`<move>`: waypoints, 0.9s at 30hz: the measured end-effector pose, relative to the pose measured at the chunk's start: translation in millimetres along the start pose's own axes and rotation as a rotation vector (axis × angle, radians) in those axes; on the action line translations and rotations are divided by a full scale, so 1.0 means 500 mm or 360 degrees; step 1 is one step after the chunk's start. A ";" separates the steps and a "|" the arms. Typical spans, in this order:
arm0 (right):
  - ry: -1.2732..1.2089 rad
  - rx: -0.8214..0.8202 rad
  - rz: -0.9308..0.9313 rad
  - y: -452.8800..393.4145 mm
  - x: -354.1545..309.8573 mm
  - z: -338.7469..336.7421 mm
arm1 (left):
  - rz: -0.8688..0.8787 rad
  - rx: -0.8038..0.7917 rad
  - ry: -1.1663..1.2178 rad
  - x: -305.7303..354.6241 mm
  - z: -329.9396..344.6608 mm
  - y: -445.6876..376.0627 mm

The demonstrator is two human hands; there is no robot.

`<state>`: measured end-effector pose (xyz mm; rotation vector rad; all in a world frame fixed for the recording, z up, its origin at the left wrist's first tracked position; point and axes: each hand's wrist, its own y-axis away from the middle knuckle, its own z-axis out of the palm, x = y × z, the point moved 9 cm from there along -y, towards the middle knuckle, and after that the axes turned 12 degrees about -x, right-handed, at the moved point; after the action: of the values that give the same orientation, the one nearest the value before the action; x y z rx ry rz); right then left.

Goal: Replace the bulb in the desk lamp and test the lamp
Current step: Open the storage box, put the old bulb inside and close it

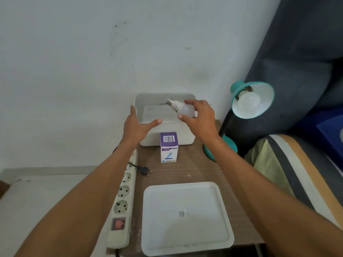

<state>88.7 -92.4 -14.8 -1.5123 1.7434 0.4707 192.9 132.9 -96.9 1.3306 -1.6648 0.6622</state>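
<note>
A teal desk lamp (259, 88) stands at the table's right edge, shade tilted toward me, with a white bulb (248, 103) sitting unlit in its socket. My right hand (201, 120) holds a second white bulb (181, 108) by its globe above the open white box (167, 135), metal screw base pointing up and left. My left hand (138, 127) grips the box's front left rim, thumb over the edge. A purple and white bulb carton (169, 147) stands upright in front of the box.
A white power strip (121, 199) with a red switch lies along the table's left edge. The lamp's black plug (145, 170) lies unplugged beside it. The white box lid (186, 217) lies flat near me. Bedding and a dark cushion are on the right.
</note>
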 end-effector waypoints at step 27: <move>-0.0031 -0.0387 0.0360 -0.075 0.028 0.066 | -0.0074 -0.0053 -0.0057 0.007 0.003 -0.001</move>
<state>134.2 -87.1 -38.5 -1.4725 1.9059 0.8358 192.9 129.9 -94.3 1.3602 -1.6613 0.5839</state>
